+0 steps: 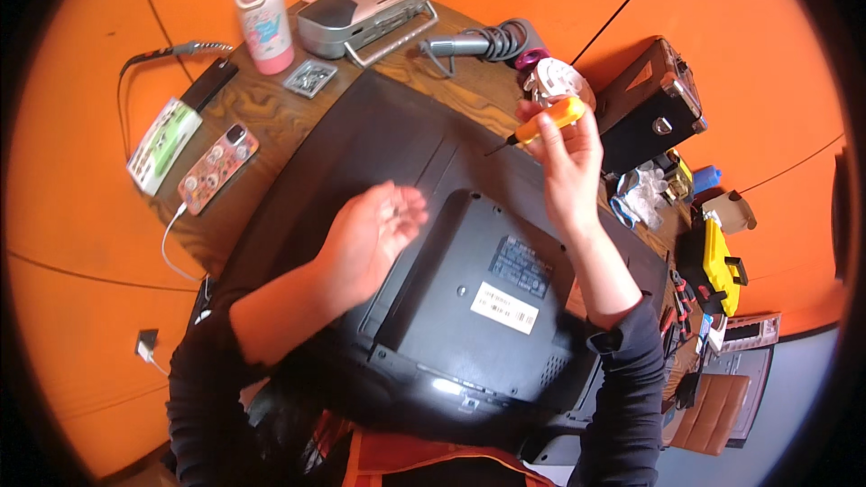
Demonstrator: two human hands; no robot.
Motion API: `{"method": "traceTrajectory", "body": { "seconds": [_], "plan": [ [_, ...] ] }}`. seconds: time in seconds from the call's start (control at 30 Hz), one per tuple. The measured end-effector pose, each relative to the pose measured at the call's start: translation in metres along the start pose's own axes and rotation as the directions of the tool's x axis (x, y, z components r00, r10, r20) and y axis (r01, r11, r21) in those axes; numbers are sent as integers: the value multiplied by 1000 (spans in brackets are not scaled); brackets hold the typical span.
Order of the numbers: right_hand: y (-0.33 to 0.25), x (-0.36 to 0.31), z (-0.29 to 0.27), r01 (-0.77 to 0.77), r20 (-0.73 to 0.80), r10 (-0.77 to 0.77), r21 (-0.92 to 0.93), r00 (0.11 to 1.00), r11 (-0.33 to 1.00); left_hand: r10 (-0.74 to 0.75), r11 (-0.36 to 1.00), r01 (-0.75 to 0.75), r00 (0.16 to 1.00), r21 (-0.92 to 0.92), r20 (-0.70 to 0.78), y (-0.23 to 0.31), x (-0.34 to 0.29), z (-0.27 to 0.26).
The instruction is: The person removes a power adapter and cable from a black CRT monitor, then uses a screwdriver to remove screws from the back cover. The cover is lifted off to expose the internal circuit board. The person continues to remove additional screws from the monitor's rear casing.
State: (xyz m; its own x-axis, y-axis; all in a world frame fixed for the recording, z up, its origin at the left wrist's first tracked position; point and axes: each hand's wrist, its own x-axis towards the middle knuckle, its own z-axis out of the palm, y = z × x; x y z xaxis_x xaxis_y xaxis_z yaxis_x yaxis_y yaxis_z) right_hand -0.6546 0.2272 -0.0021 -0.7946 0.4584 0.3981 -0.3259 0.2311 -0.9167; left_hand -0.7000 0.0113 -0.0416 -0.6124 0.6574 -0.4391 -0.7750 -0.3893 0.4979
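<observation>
A large black flat-screen display [442,329] lies face down before me, its back with screw holes, a vent grille and labels turned up. Raised over its far right part, my right hand [568,158] grips a screwdriver [552,122] by its yellow-orange handle. The dark thin shaft points left and down, and its tip appears clear of the panel. My left hand [374,234] hovers above the left side of the display. Its fingers are loosely bent and apart, with the palm partly showing and nothing visible in it.
On the wooden table's far left are a phone [218,169] on a cable, a pink-and-white bottle [262,13], a clear box of small metal parts [310,78] and a silver-black radio [365,13]. A grey corded tool [483,41], a black case [651,99] and a yellow-black toolbox [713,266] stand farther right.
</observation>
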Motion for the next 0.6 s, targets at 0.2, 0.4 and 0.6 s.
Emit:
{"method": "traceTrajectory", "body": {
  "seconds": [0.2,0.4,0.6],
  "plan": [
    [23,-12,-3,4,-212,12,74,977,997,-35,973,13,996,231,88,3,-16,13],
    [21,-15,-17,192,-318,-155,87,935,978,-54,971,71,995,229,-80,2,-22,20],
    [25,-17,-15,329,-217,-335,-61,917,942,-109,974,130,987,187,-119,-1,-25,14]
  ]
}}
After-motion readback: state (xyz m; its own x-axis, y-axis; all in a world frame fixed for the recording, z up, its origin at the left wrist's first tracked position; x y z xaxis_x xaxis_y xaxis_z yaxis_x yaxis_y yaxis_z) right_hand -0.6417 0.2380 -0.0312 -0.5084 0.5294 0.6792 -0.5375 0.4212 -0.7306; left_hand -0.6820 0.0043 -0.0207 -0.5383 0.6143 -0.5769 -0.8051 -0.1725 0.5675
